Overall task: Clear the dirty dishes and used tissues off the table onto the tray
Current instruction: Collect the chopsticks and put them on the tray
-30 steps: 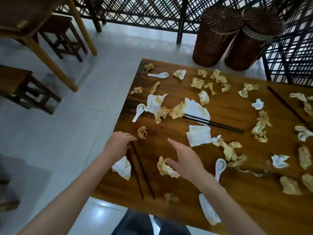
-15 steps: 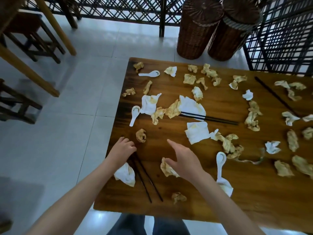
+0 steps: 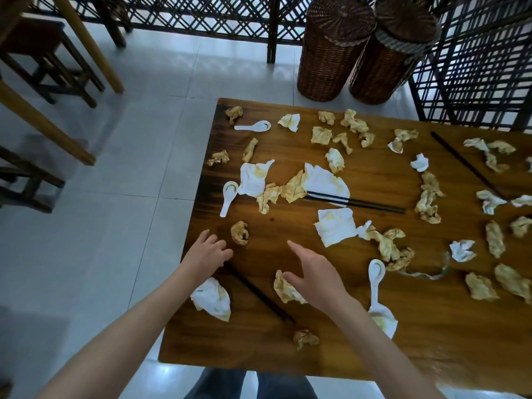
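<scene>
On the table [image 3: 359, 338]: tissues [image 3: 335, 230]; spoons [image 3: 376, 279]; chopsticks [image 3: 357, 202]

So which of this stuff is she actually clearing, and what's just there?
To clear: used tissues, white spoons, black chopsticks, all on the wooden table.

Just there: wicker baskets, lattice screen, wooden stools. No tray in view.

Beyond the far edge of the table [image 3: 331, 349] two tall dark wicker baskets [image 3: 334, 47] stand side by side on the pale tiled floor [image 3: 95, 214], backed by a dark lattice screen [image 3: 218, 15], with wooden stools [image 3: 43, 50] and slanting wooden legs [image 3: 89, 44] off left.
</scene>
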